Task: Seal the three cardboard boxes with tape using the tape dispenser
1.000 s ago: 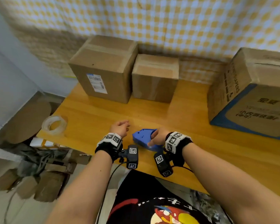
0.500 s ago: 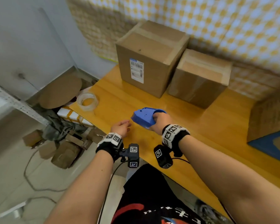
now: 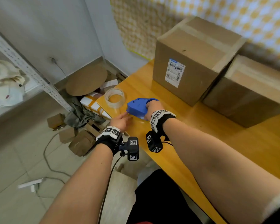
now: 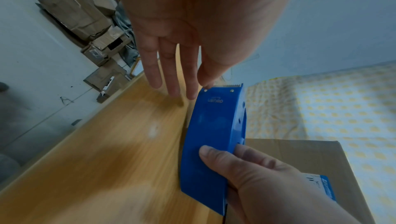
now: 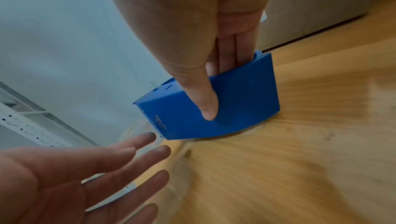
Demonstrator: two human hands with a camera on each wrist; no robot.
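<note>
At the table's (image 3: 200,126) left edge: a clear tape roll (image 3: 114,97), loose, just beside the dispenser. Left hand (image 3: 120,121) released, fingers straight, tips close by the serrated nose of the blue tape dispenser (image 3: 138,107); contact not clear. Right hand (image 3: 152,109) grasping the dispenser's rear, thumb pressed flat on its side. Further right, along the back edge: tall labelled box (image 3: 189,62), then a lower box (image 3: 249,91), touching or nearly so.

Probably loading tape. Keep the right grip firm, keep fingertips off the teeth, and feed the roll's free end squarely under the blade.
</note>
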